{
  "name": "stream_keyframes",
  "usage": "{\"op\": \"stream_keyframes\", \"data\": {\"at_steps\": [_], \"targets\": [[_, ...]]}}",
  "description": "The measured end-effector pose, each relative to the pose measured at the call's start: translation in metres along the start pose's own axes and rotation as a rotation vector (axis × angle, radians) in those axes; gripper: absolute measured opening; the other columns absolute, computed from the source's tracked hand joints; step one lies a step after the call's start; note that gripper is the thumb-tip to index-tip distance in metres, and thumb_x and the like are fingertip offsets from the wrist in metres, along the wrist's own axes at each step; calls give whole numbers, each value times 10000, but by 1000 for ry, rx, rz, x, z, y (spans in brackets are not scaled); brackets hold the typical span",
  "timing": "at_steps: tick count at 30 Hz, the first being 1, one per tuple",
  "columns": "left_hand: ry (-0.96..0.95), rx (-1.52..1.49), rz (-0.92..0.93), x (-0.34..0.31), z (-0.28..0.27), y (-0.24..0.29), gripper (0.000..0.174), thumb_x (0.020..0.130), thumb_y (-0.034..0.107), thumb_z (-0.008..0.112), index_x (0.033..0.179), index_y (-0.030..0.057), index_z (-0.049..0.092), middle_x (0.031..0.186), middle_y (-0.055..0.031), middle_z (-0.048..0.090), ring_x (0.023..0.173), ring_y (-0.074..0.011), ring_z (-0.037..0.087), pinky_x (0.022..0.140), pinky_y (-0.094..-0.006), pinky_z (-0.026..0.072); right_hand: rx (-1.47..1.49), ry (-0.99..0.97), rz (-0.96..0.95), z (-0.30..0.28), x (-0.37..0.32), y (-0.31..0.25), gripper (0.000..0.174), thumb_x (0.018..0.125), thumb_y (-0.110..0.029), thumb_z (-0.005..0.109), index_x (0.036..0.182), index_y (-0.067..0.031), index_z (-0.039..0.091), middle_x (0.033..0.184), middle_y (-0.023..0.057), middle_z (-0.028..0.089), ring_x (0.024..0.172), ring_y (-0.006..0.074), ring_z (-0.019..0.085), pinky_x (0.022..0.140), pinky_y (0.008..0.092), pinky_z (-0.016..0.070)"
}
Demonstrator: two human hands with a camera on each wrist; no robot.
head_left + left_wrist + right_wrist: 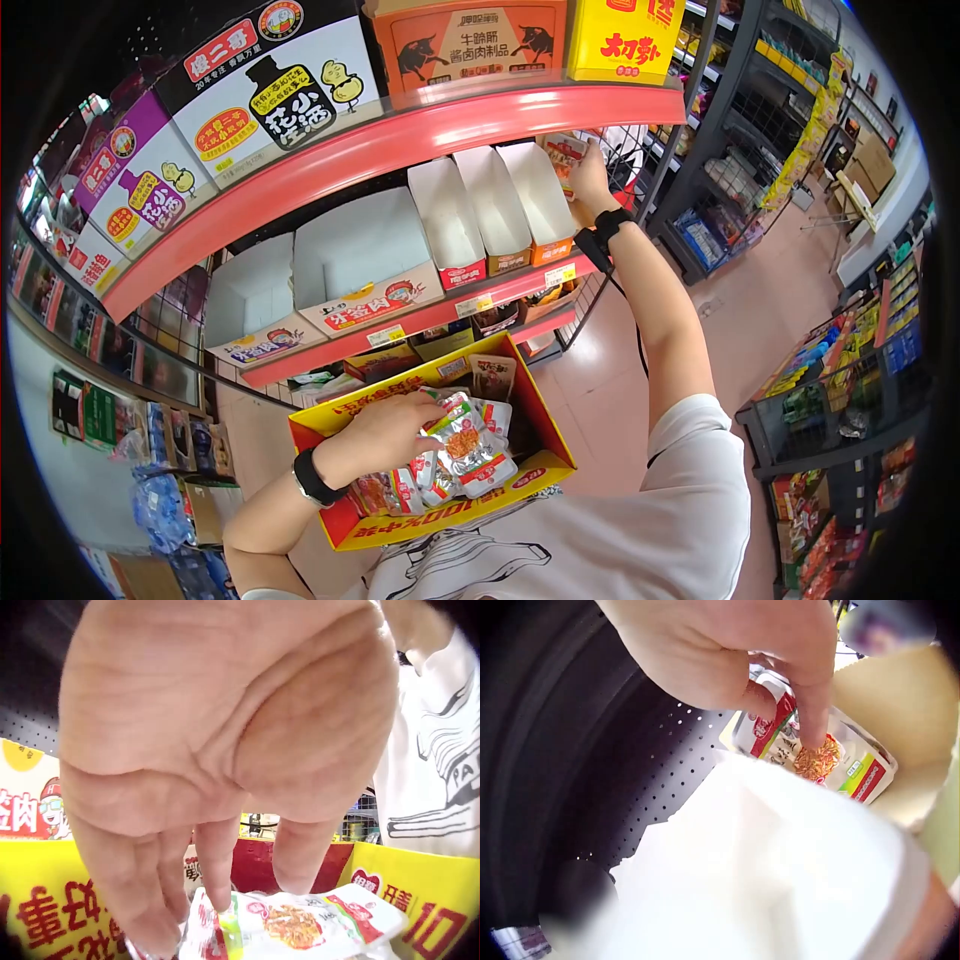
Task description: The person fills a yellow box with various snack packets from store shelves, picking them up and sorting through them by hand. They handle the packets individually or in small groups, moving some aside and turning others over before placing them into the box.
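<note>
In the head view, a yellow and red carton [440,530] sits against the person's front, heaped with silvery snack packets [480,475]. My left hand [385,435] reaches into it, fingers and thumb pinching a white, green and red snack packet [292,926]. At the shelf's right end, my right hand [592,178] holds another snack packet [821,757] between thumb and fingers. That packet lies slanted inside a narrow display box, behind a white cardboard wall [742,847]. Part of it is hidden by the fingers [810,720].
Three narrow white display boxes [500,200] and two wider ones [365,260] line the red-edged shelf [470,300]. Large printed cartons [280,100] stand on the shelf above. More store racks [730,170] rise at the right, beyond the tiled floor [600,400].
</note>
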State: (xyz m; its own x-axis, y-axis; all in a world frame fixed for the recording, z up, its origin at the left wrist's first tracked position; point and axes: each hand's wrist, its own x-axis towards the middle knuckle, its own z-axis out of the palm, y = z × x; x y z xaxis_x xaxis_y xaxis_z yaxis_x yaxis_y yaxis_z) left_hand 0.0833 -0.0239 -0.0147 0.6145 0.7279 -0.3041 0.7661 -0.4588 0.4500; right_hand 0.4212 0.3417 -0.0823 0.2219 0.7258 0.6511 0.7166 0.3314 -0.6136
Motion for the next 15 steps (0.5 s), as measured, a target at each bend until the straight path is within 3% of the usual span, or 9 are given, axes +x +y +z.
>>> {"op": "stream_keyframes", "data": {"at_steps": [2, 6, 8, 9, 11, 15], "targets": [[2, 7, 6, -1, 0, 0, 397, 785, 243, 657, 1129, 64, 574, 1179, -117, 541, 1057, -307, 531, 881, -375, 436, 11, -56, 65, -10, 1, -12, 531, 754, 53, 511, 1259, 96, 353, 1118, 280, 528, 1077, 345, 532, 900, 352, 432], [18, -7, 11, -2, 1, 1, 394, 783, 231, 651, 1124, 53, 571, 1127, -128, 556, 1022, -310, 545, 863, -384, 445, 18, -109, -71, 3, 11, 21, 577, 767, 65, 506, 1311, 73, 313, 1128, 260, 530, 1033, 327, 555, 871, 347, 445], [24, -26, 17, -3, 1, 1, 394, 775, 211, 648, 1124, 46, 568, 1084, -137, 564, 997, -315, 552, 848, -392, 451, 468, -219, 82, 19, 15, 46, 625, 760, 106, 468, 1353, 31, 285, 1191, 223, 505, 1010, 300, 563, 873, 340, 445], [24, -25, 23, -2, 2, 0, 394, 777, 215, 648, 1124, 47, 568, 1082, -140, 568, 999, -316, 552, 850, -393, 451, 468, -220, 82, 15, 15, 43, 625, 760, 106, 468, 1353, 31, 285, 1191, 223, 505, 1010, 300, 563, 873, 340, 445], [24, -25, 31, -2, 1, -1, 393, 779, 218, 647, 1124, 47, 568, 1080, -143, 573, 1002, -318, 551, 852, -394, 451, 193, -260, 48, -3, 15, 27, 683, 705, 54, 586, 1328, 59, 306, 1331, 242, 373, 1222, 359, 398, 1012, 350, 357], [5, -31, 5, 0, 0, 0, 397, 785, 236, 653, 1127, 54, 569, 1087, -144, 583, 1003, -316, 555, 852, -388, 448, 167, -148, -34, -17, -3, -8, 721, 698, 22, 638, 1339, 32, 308, 1370, 233, 331, 1250, 344, 371, 1019, 344, 351]]}}
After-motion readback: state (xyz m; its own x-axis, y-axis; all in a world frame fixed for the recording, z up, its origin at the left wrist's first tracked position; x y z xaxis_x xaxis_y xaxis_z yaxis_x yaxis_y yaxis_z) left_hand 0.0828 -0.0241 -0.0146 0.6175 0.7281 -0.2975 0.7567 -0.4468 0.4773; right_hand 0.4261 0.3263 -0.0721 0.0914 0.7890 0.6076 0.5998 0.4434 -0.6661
